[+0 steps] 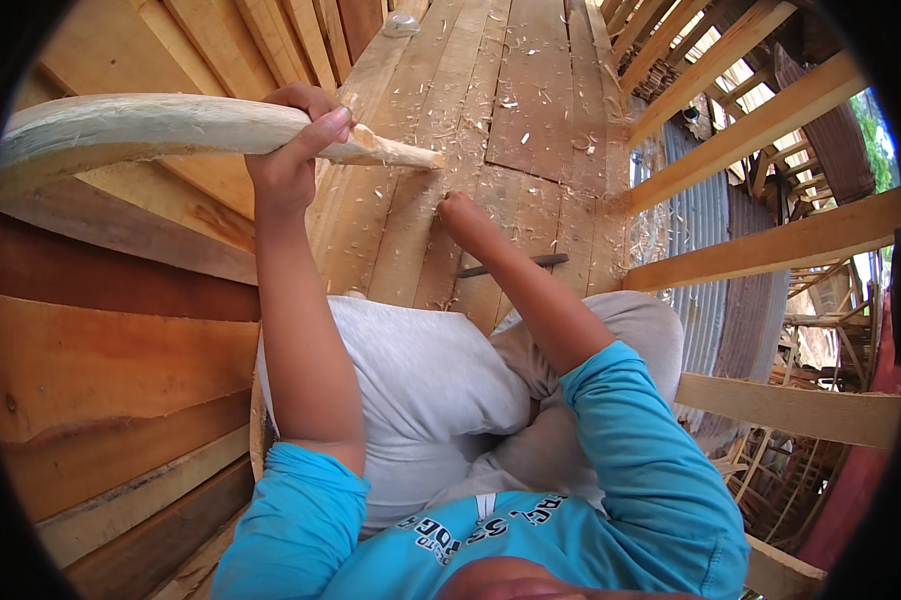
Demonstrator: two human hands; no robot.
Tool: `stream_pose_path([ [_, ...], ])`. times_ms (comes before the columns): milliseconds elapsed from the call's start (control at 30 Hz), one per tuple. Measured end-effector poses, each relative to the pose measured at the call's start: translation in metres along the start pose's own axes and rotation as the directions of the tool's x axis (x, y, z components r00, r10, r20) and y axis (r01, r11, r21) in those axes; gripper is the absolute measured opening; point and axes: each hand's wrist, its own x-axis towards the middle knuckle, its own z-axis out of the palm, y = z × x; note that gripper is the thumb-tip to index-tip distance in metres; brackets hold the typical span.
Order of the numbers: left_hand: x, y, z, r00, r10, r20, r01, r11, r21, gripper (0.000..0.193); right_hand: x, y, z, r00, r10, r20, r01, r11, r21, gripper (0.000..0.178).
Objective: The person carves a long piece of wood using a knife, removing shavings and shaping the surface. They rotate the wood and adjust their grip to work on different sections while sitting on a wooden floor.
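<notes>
My left hand (303, 140) is wrapped round a long, pale, curved wooden pole (181, 122), its thumb lying along the top. Bark is stripped from the pole, which runs off to the left and narrows to a roughly cut tip (411, 153) just right of the hand. Below that tip, apart from it, my right hand (458, 215) is closed in a fist low over the floorboards. What its fingers hold, if anything, is hidden. A slim dark bar-shaped tool (546, 260) lies on the boards, partly covered by my right forearm.
Wood shavings (531, 100) litter the plank floor (411, 250). Stacked boards (121, 350) crowd the left side. A slatted wooden railing (761, 240) closes the right, with corrugated metal sheets (701, 220) beyond. A small pale object (401, 25) sits at the far end.
</notes>
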Motion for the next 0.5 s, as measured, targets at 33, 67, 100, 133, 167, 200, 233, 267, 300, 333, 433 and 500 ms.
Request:
stream_pose_path([
  [33,0.0,0.0,0.0,1.0,0.001,0.005,-0.001,1.0,0.0,0.014,0.0,0.002,-0.003,1.0,-0.004,0.017,0.003,0.999,0.053,0.019],
  [67,0.001,0.0,0.0,1.0,0.012,0.002,-0.012,1.0,-0.023,0.014,0.002,0.006,-0.007,0.999,-0.009,0.033,0.006,0.994,0.106,0.023],
  [100,0.001,-0.001,-0.002,1.0,0.02,-0.003,-0.02,0.999,-0.04,0.013,0.003,0.005,-0.012,0.999,-0.018,0.051,0.01,0.986,0.164,0.026],
  [133,0.0,-0.001,-0.004,1.0,0.028,-0.008,-0.028,0.998,-0.056,0.013,0.003,0.004,-0.018,0.999,-0.046,0.027,0.041,0.985,0.169,0.027],
  [167,-0.001,-0.001,-0.006,0.999,0.028,-0.017,-0.029,0.998,-0.059,0.013,0.003,0.005,-0.024,0.997,-0.075,0.003,0.073,0.982,0.173,0.028],
  [200,0.0,-0.001,-0.005,0.999,0.028,-0.023,-0.03,0.997,-0.068,0.013,0.002,0.009,-0.029,0.995,-0.097,-0.021,0.099,0.98,0.172,0.029],
  [233,0.0,-0.002,-0.005,0.999,0.029,-0.029,-0.031,0.997,-0.077,0.013,0.0,0.013,-0.033,0.996,-0.086,-0.02,0.088,0.99,0.113,0.036],
  [267,0.0,-0.002,-0.005,0.999,0.02,-0.038,-0.023,0.996,-0.082,0.013,-0.001,0.015,-0.036,0.997,-0.076,-0.02,0.077,0.996,0.054,0.044],
  [300,0.0,-0.002,-0.006,0.999,0.01,-0.051,-0.015,0.996,-0.083,0.013,0.0,0.013,-0.04,0.997,-0.07,-0.017,0.07,0.998,-0.002,0.052],
  [333,-0.001,-0.002,-0.008,0.998,0.001,-0.064,-0.006,0.996,-0.084,0.013,-0.002,0.008,-0.04,0.999,-0.042,0.018,0.043,0.997,-0.058,0.06],
  [433,0.001,-0.003,-0.009,0.997,0.022,-0.076,-0.028,0.996,-0.085,0.013,-0.013,-0.006,-0.034,0.994,0.047,0.101,-0.031,0.987,-0.155,0.078],
  [500,0.001,-0.004,-0.009,0.997,0.009,-0.081,-0.017,0.995,-0.094,0.014,-0.016,-0.015,-0.026,0.987,0.081,0.141,-0.065,0.992,-0.11,0.079],
])
